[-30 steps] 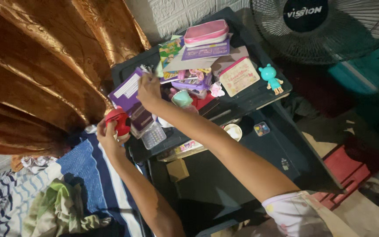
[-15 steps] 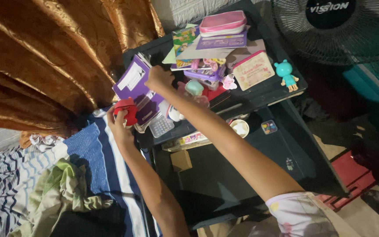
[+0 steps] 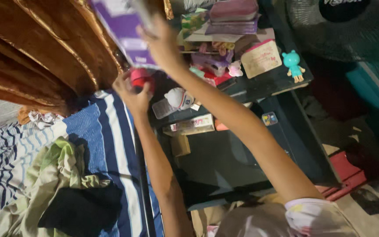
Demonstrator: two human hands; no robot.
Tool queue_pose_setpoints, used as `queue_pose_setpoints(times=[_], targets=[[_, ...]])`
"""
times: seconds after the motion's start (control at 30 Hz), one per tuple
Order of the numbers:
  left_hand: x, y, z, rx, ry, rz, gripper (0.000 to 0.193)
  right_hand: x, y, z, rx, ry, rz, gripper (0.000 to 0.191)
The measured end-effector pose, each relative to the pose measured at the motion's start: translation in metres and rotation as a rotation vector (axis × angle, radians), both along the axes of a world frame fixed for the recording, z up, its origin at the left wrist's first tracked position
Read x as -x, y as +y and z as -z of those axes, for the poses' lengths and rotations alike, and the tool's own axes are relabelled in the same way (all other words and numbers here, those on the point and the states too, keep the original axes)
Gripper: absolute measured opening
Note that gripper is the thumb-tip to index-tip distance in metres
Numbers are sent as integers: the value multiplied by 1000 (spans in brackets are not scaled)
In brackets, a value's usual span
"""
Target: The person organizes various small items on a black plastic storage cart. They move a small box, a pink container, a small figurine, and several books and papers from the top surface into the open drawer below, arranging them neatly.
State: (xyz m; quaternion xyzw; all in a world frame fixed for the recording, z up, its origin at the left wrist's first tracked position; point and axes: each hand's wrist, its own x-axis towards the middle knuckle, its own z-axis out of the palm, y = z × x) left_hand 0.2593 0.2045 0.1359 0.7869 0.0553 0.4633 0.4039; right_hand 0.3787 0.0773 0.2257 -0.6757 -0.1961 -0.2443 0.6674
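Two hands are busy: the right hand (image 3: 163,41) pinches a light, stiff purple box (image 3: 123,30) raised above the counter (image 3: 281,81); just below, the left hand (image 3: 132,92) grips a small, hard red object (image 3: 140,77).

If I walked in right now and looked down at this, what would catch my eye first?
Probably the right hand, lifted high at the top holding a purple and white package in front of the brown curtain. Just below it, the left hand grips a small red object at the edge of a cluttered dark table, where a turquoise toy figure stands out.
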Motion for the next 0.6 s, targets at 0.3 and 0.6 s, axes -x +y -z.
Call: queue_pose_setpoints(times=[0.3,0.6], targets=[[-20,-17,-5,-393,446,-126,87,114,-221,-2,-753,71,-326,55],[76,-22,-15,-190,-58,-275,67,211,-337,49,-764,241,-290,56]])
